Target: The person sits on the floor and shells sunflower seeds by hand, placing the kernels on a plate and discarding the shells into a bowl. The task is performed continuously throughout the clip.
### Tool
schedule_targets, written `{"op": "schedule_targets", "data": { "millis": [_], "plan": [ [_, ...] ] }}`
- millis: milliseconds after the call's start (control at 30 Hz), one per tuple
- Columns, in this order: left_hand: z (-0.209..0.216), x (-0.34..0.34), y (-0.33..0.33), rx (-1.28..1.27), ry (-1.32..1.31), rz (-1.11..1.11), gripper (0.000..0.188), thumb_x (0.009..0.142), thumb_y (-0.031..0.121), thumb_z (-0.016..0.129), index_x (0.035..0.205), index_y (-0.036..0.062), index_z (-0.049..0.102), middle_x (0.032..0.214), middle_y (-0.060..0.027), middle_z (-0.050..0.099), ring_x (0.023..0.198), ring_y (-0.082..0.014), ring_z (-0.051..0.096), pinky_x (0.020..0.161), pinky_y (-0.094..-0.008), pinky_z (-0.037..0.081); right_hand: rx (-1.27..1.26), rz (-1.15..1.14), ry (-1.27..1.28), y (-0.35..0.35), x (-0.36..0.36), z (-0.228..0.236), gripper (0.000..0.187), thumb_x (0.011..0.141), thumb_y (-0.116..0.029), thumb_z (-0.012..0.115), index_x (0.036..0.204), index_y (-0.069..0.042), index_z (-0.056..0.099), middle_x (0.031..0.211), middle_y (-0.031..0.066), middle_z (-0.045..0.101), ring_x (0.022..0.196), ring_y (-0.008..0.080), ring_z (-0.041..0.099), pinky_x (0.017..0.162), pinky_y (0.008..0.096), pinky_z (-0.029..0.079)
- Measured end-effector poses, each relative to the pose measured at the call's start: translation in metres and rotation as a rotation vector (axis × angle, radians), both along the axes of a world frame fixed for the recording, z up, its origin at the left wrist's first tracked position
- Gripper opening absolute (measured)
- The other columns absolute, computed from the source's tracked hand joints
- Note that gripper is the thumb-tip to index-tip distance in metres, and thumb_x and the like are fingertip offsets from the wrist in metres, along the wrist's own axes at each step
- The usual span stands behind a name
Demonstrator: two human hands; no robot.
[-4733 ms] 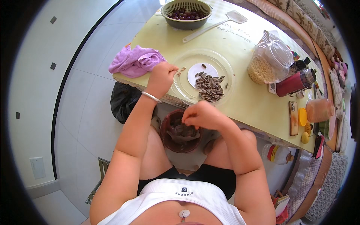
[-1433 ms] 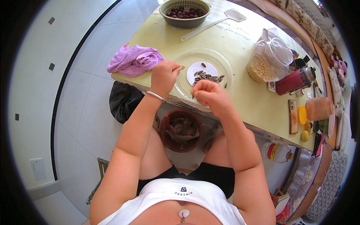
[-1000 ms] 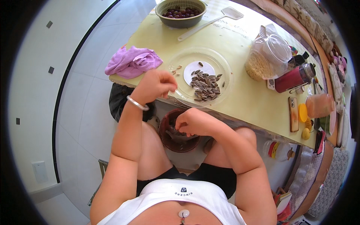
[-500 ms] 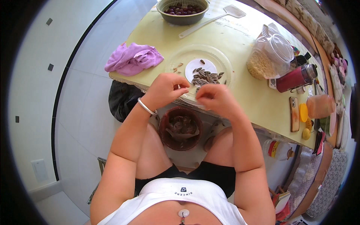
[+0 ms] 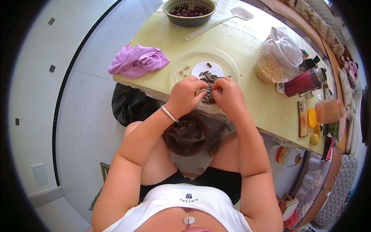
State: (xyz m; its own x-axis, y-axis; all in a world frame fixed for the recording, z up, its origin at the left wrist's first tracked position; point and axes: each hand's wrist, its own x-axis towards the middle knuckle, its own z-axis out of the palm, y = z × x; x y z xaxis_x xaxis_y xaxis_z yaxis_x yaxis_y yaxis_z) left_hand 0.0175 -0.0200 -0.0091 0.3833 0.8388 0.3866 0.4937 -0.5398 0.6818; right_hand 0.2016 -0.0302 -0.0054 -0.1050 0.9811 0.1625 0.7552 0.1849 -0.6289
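Both hands meet over the near part of the clear round plate (image 5: 230,63), fingertips just apart, with the heap of dark striped seeds (image 5: 209,78) partly hidden beneath and between them. The left hand (image 5: 186,96), which wears a pale bracelet (image 5: 169,113) at the wrist, has its fingers curled and the thumb brought close to them; the right hand (image 5: 230,97) is bent in the same narrow way, its fingertips at the right side of the heap (whether either pinches a seed, I cannot tell). The seeds lie mostly on the plate's middle, some on the white disc (image 5: 198,69) there, and a few pale bits (image 5: 184,71) rest near the plate's left side. On the table (image 5: 154,38), a purple cloth (image 5: 139,62) sits at the left corner, a colander (image 5: 181,21) of dark round fruit (image 5: 189,12) stands at the far end, and a clear jar (image 5: 286,52) of pale pieces (image 5: 266,72) stands to the right. Below the table edge, a reddish-brown bin (image 5: 185,149) stands between the knees.
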Motion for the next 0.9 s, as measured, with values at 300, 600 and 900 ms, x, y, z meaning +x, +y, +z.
{"op": "schedule_targets", "data": {
  "millis": [300,600,900],
  "plan": [
    [-0.002,0.0,0.003,0.217,-0.156,-0.004,0.016,0.079,-0.004,0.071,0.094,0.0025,0.07,0.093,-0.0123,0.071,0.082,-0.0267,0.069,0.071,-0.0335,0.055,-0.439,0.012,0.988,0.002,-0.006,0.01,0.009,0.086,-0.006,0.068,0.09,0.003,0.067,0.078,0.0014,0.066,0.064,0.0065,0.055,0.057,0.0232,0.046],
    [-0.001,0.007,-0.002,0.147,-0.158,0.125,0.012,0.079,-0.002,0.069,0.09,0.003,0.068,0.084,-0.0132,0.069,0.072,-0.0267,0.068,0.064,-0.0335,0.055,-0.419,-0.044,1.136,0.001,-0.016,0.0,0.012,0.086,-0.008,0.07,0.091,0.002,0.069,0.077,0.0011,0.067,0.062,0.0048,0.054,0.055,0.0197,0.043],
    [-0.002,0.006,-0.004,0.277,-0.077,0.136,0.018,0.079,-0.001,0.072,0.097,0.0015,0.071,0.087,-0.0156,0.071,0.075,-0.0287,0.07,0.066,-0.0338,0.056,-0.213,-0.111,0.992,0.0,-0.03,-0.01,0.013,0.085,-0.007,0.07,0.091,0.004,0.069,0.079,0.0033,0.07,0.07,0.0049,0.06,0.062,0.0207,0.047]
  ]
}}
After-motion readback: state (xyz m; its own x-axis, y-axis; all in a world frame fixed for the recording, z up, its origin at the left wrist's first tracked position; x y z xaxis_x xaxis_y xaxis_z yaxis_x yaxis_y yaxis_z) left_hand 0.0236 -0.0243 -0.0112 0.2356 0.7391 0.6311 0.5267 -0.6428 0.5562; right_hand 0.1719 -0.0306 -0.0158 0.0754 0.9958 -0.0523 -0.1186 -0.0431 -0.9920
